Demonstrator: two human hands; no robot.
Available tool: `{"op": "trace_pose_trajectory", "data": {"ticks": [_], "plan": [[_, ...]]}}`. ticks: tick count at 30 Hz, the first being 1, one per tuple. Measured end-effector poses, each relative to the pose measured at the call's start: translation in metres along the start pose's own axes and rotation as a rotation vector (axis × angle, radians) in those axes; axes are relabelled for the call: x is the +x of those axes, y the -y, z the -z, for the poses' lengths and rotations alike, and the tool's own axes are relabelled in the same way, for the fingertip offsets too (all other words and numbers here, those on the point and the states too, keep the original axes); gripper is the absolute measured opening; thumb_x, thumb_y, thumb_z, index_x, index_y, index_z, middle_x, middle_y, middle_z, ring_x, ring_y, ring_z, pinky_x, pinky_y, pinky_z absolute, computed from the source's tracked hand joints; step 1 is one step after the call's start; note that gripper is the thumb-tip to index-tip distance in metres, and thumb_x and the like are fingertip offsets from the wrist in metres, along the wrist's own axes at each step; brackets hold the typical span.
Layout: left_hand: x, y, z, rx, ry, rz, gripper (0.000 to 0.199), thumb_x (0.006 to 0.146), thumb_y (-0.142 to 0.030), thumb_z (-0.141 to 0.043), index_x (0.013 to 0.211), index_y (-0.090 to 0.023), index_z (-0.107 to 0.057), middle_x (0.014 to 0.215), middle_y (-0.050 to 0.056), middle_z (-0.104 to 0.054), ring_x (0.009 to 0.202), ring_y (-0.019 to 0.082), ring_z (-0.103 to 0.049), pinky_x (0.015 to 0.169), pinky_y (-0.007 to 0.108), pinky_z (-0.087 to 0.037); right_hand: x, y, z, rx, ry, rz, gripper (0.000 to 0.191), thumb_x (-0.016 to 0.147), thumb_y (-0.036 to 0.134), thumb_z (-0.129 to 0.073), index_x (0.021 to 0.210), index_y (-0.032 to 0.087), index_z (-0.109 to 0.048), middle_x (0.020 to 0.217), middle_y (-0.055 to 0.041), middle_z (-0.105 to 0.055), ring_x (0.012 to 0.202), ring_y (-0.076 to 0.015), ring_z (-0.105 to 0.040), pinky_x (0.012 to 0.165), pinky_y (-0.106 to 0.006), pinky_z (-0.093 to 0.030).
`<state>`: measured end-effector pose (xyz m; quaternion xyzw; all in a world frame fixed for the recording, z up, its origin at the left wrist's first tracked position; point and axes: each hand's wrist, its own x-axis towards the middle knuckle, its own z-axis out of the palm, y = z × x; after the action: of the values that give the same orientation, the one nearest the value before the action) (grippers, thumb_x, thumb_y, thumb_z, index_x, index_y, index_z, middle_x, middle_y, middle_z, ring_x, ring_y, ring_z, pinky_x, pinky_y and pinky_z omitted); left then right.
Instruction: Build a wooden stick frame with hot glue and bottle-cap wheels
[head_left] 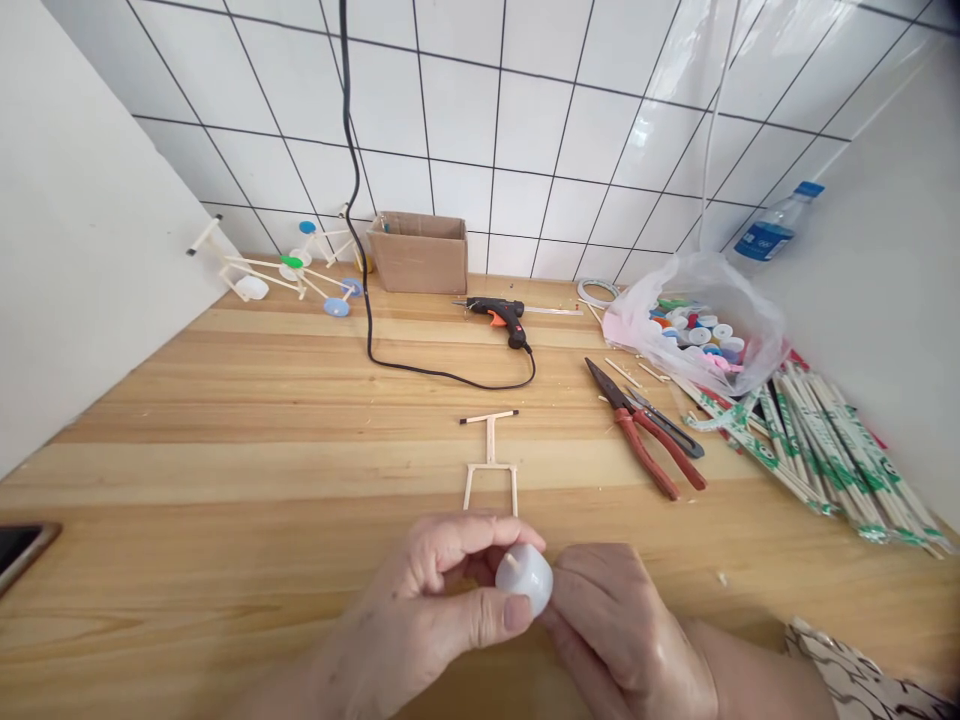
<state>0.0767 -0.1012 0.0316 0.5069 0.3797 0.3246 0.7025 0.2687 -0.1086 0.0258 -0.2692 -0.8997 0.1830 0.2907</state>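
Observation:
My left hand (457,605) pinches a white bottle cap (531,580) between thumb and fingers. A short piece of wooden stick (512,561) pokes out of the cap's face. Close against the cap's right side is my right hand (619,625), its fingers curled closed; whatever they grip is hidden. Just beyond my left hand lies a small frame of wooden sticks (491,440), with a crossbar that has black tips and two legs running down behind my fingers.
Behind are a glue gun (499,312), a cardboard box (420,255) and stick models with cap wheels (296,265). To the right lie pliers (645,430), a utility knife (667,425), a bag of bottle caps (697,330), wrapped chopsticks (832,450) and a bottle (772,230). A phone (22,555) lies left.

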Motion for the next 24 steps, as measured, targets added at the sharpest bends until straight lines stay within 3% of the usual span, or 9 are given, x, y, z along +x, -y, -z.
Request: {"op": "trace_pose_trajectory", "data": {"ticks": [5,14,19,24], "plan": [[-0.005,-0.0046,-0.0017,0.213,-0.026,-0.127,0.019,0.077,-0.028,-0.067,0.093,-0.019,-0.073,0.075,0.001,-0.063,0.071,0.015,-0.055,0.068,0.023,-0.047,-0.003,0.001,0.0021,-0.102,0.017,0.014,0.021,0.082,0.004,-0.039,0.071,0.018,-0.05,0.054,-0.0028,-0.05,0.048,-0.015,-0.039,0.045,-0.028,-0.027],[-0.0082,0.0016,-0.0062,0.209,-0.072,-0.22,0.022,0.075,-0.025,-0.069,0.097,-0.022,-0.072,0.082,0.002,-0.07,0.075,0.017,-0.062,0.071,0.025,-0.049,0.0063,0.0079,0.008,0.249,0.034,-0.151,0.031,0.099,0.024,-0.032,0.072,0.019,-0.047,0.055,0.0019,-0.046,0.05,-0.0106,-0.042,0.051,-0.022,-0.035],[-0.0072,-0.0007,-0.0057,0.199,-0.041,-0.203,0.02,0.072,-0.022,-0.07,0.092,-0.02,-0.073,0.077,0.001,-0.067,0.07,0.015,-0.058,0.067,0.024,-0.049,-0.0004,0.007,0.0043,0.07,-0.022,-0.063,0.024,0.086,0.007,-0.037,0.067,0.02,-0.046,0.053,0.001,-0.045,0.047,-0.0126,-0.038,0.047,-0.026,-0.029],[-0.0057,-0.0021,-0.0025,0.263,-0.033,-0.2,0.02,0.078,-0.025,-0.065,0.097,-0.02,-0.07,0.081,0.002,-0.068,0.073,0.016,-0.061,0.069,0.023,-0.05,0.0004,0.0043,0.0019,0.072,-0.01,-0.084,0.021,0.085,0.006,-0.038,0.072,0.018,-0.049,0.056,-0.0006,-0.049,0.049,-0.0132,-0.04,0.047,-0.026,-0.03]]}}
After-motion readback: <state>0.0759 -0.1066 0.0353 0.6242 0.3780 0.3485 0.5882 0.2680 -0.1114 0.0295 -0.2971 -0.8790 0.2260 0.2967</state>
